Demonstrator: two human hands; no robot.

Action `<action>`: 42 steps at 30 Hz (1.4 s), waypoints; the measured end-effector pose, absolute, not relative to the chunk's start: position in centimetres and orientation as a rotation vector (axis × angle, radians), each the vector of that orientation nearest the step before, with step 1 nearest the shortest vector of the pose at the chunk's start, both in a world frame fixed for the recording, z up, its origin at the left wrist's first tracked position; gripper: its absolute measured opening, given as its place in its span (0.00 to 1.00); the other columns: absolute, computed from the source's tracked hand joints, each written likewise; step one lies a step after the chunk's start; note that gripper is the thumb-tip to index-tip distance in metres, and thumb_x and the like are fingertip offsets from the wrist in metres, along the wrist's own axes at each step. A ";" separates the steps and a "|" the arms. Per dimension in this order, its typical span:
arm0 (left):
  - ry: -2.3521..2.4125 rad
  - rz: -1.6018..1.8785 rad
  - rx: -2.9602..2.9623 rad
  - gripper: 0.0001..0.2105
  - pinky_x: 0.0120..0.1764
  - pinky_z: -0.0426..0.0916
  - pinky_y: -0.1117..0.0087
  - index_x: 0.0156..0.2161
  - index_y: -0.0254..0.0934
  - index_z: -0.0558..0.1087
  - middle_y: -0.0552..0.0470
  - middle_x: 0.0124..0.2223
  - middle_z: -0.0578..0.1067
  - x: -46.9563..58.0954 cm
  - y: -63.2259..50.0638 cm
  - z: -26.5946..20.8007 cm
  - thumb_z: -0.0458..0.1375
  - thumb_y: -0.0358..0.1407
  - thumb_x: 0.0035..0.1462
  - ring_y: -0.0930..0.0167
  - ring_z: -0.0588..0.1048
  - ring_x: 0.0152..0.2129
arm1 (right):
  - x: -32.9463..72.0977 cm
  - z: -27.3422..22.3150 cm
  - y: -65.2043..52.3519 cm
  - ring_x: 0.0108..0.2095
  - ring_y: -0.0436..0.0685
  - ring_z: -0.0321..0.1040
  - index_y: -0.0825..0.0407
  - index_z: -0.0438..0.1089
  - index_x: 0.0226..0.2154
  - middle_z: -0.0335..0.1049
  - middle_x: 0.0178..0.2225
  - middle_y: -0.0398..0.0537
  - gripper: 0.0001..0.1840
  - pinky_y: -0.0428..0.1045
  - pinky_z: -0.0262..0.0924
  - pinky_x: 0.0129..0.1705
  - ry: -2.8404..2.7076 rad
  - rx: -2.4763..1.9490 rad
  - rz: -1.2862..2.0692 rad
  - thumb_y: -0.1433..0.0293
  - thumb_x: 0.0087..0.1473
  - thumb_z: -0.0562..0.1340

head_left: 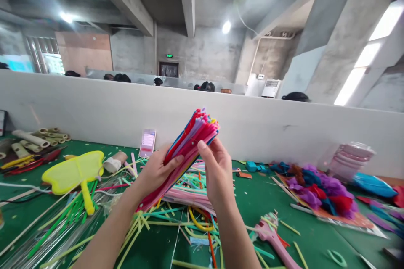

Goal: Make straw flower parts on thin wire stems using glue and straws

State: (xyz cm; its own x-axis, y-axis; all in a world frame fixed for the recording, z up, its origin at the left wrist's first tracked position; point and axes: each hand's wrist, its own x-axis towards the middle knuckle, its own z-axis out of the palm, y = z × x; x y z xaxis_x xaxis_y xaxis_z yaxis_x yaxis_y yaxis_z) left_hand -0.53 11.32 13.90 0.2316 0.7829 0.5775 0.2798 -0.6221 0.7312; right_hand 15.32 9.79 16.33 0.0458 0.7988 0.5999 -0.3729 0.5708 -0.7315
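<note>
A thick bundle of pipe cleaners [189, 147], mostly red, pink and purple with some blue, is held up tilted over the table. My left hand [162, 170] wraps round its lower middle, thumb across the front. Near the upper end, my right hand [217, 166] grips the right side, its thumb on the front and its fingers partly hidden behind. Below, more pipe cleaners [189, 195] in pink, mint and other colours lie in a loose heap, with yellow-green ones [134, 233] scattered to the left.
A white partition [94, 105] stands behind the green table [261, 201]. To the left are a yellow butterfly-shaped piece [74, 172], bamboo pieces [34, 138] and pliers [28, 163]. A phone [147, 143] leans upright. Rightward lie a pink glue gun [273, 235] and purple fluffy pieces [334, 189].
</note>
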 end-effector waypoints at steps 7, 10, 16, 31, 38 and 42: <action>1.039 1.294 1.915 0.24 0.44 0.70 0.66 0.49 0.36 0.76 0.48 0.41 0.81 -0.7 11.3 13.7 0.50 0.54 0.65 0.59 0.78 0.39 | 16.1 16.9 9.5 0.41 0.57 0.75 0.50 0.78 0.42 0.81 0.41 0.48 0.13 0.52 0.69 0.46 -1.235 -0.521 0.865 0.62 0.57 0.65; 1.041 1.274 1.882 0.26 0.42 0.70 0.65 0.48 0.35 0.76 0.47 0.39 0.81 -0.6 11.2 14.0 0.50 0.56 0.64 0.59 0.77 0.37 | 16.5 16.9 9.7 0.43 0.58 0.75 0.50 0.79 0.44 0.81 0.42 0.47 0.14 0.53 0.68 0.48 -1.254 -0.525 0.839 0.63 0.58 0.64; 1.058 1.217 1.740 0.25 0.29 0.67 0.69 0.37 0.36 0.75 0.51 0.29 0.78 -0.7 11.0 14.0 0.50 0.58 0.63 0.65 0.73 0.25 | 17.0 16.8 9.9 0.42 0.58 0.76 0.49 0.80 0.43 0.81 0.40 0.47 0.14 0.53 0.68 0.48 -1.287 -0.553 0.843 0.62 0.58 0.64; 1.098 1.227 1.891 0.24 0.45 0.70 0.67 0.45 0.37 0.79 0.50 0.40 0.81 -0.9 11.0 14.1 0.52 0.54 0.65 0.61 0.77 0.39 | 17.7 16.8 10.3 0.36 0.55 0.74 0.50 0.81 0.39 0.80 0.34 0.43 0.13 0.50 0.67 0.46 -1.304 -0.552 0.871 0.64 0.57 0.62; 1.159 1.250 1.850 0.26 0.43 0.71 0.64 0.48 0.37 0.76 0.48 0.39 0.81 -1.3 11.5 14.0 0.53 0.57 0.63 0.58 0.78 0.40 | 17.6 15.6 12.0 0.44 0.59 0.76 0.51 0.75 0.49 0.79 0.46 0.51 0.23 0.51 0.69 0.45 -1.320 -0.681 0.981 0.56 0.55 0.65; 1.333 1.651 1.628 0.31 0.52 0.69 0.61 0.58 0.37 0.69 0.42 0.55 0.77 -1.1 12.2 13.4 0.47 0.60 0.64 0.56 0.73 0.54 | 16.4 13.9 12.5 0.46 0.61 0.77 0.51 0.58 0.64 0.71 0.56 0.61 0.44 0.52 0.73 0.40 -1.519 -0.884 1.174 0.53 0.50 0.70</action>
